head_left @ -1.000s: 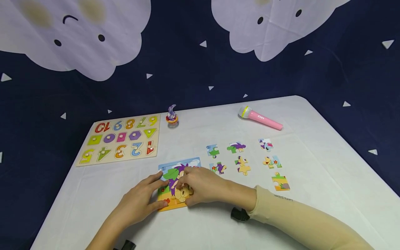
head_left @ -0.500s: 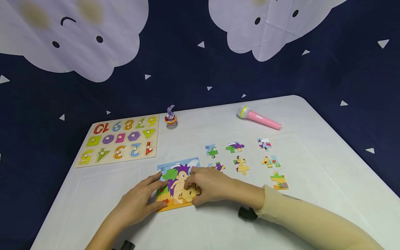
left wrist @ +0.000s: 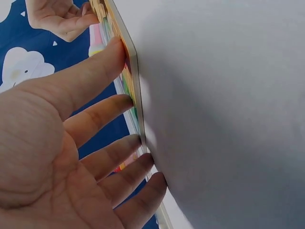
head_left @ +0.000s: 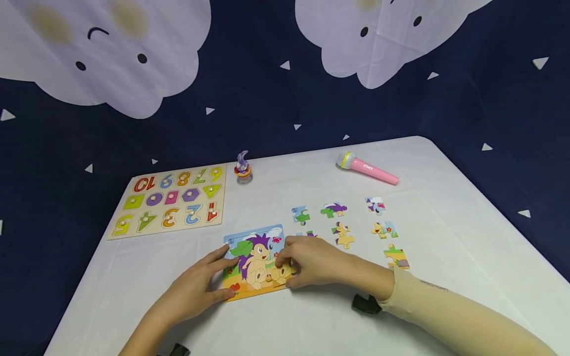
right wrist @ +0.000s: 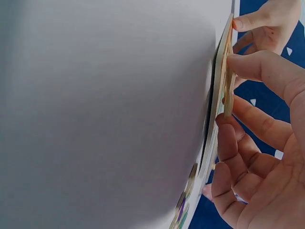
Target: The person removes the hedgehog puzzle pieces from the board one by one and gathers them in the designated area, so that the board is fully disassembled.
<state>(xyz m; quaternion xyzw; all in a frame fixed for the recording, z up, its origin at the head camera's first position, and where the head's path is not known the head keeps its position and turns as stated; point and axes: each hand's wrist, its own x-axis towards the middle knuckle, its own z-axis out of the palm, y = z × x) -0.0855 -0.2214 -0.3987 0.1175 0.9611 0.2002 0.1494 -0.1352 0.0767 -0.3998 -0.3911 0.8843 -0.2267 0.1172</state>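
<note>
In the head view a hedgehog picture puzzle board (head_left: 254, 293) lies on the white table. My left hand (head_left: 198, 284) rests along its left side, thumb and fingertips touching the edge; the left wrist view shows those fingers (left wrist: 102, 114) fairly straight. Over the board's lower right, my right hand (head_left: 318, 259) pinches a tan puzzle piece (head_left: 281, 273). From the right wrist, that puzzle piece (right wrist: 229, 93) stands between thumb and fingers, slightly tilted against the board. Whether it sits in a gap cannot be told.
Several loose puzzle pieces (head_left: 344, 235) lie right of the board, one partly behind my right hand. A wooden number board (head_left: 166, 200) is at the back left, near a small purple-topped toy (head_left: 242, 167). A pink toy microphone (head_left: 369, 169) lies at the back right.
My right hand has slid right across the board with the puzzle piece, uncovering more of the hedgehog picture. The left hand has stayed at the board's left side.
</note>
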